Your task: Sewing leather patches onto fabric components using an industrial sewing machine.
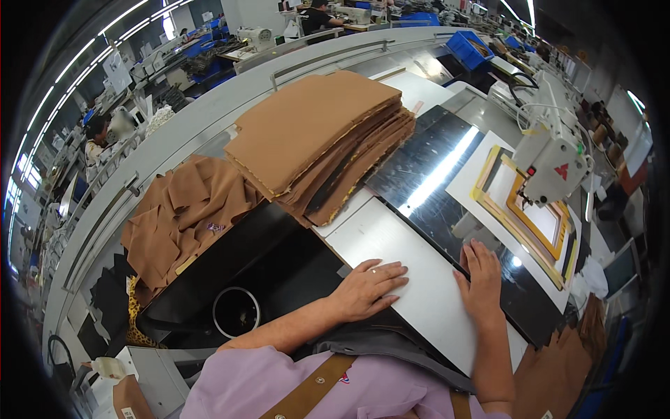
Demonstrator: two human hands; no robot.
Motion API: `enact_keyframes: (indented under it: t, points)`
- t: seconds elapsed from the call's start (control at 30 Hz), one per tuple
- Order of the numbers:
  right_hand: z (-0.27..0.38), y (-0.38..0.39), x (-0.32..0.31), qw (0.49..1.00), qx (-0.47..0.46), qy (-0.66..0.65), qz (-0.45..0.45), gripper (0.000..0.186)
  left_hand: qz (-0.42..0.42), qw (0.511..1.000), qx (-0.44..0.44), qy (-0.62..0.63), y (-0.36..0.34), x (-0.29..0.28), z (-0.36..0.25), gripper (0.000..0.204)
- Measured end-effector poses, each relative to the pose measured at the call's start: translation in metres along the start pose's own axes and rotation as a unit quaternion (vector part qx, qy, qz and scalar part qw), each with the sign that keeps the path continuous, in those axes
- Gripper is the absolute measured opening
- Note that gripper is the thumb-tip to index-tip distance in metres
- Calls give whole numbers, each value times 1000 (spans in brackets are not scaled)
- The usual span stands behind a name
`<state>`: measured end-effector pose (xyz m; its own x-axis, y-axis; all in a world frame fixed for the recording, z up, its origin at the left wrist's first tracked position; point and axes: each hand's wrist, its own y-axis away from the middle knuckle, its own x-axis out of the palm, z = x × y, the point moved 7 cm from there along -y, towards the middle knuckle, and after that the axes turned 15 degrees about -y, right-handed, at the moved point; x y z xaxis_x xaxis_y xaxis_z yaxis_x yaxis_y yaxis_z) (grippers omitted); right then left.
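Note:
My left hand [371, 286] lies flat on the white work surface [380, 234], fingers stretched out and nothing in them. Farther right, my right hand [481, 279] rests with fingers extended at the edge of the shiny black plate [447, 160], also holding nothing. Ahead of both hands stands a thick stack of brown cut pieces [314, 133], its layered edges partly yellowish. On the right is an industrial sewing machine [558, 153], its head above a yellow frame [520, 202] that lies on a white sheet [464, 183].
A loose heap of brown pieces [185, 209] lies at the left, beside a black surface with a round hole [236, 312]. More brown pieces [555, 370] hang at the lower right. A blue crate [469, 50] stands farther back. A co-worker [317, 17] sits beyond the grey rail.

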<state>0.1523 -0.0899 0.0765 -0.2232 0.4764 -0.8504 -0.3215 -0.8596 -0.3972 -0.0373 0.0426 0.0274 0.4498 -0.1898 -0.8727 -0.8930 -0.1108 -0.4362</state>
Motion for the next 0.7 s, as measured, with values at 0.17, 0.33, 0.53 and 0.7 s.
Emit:
enact_keyframes:
  t: [0.17, 0.33, 0.53, 0.7]
  points:
    - [-6, 1, 6, 1000, 9, 11, 1, 51, -11, 999, 26, 16, -14, 1, 10, 30]
    - [-8, 0, 4, 1000, 19, 9, -1, 50, 41, 996, -20, 72, -39, 11, 21, 16]
    - [-6, -3, 11, 1000, 8, 14, 12, 52, -139, 990, 10, -9, -50, -54, 31, 15]
    - [-11, 6, 6, 1000, 17, 22, 15, 54, -262, 951, -125, -110, -42, -162, 112, 12]
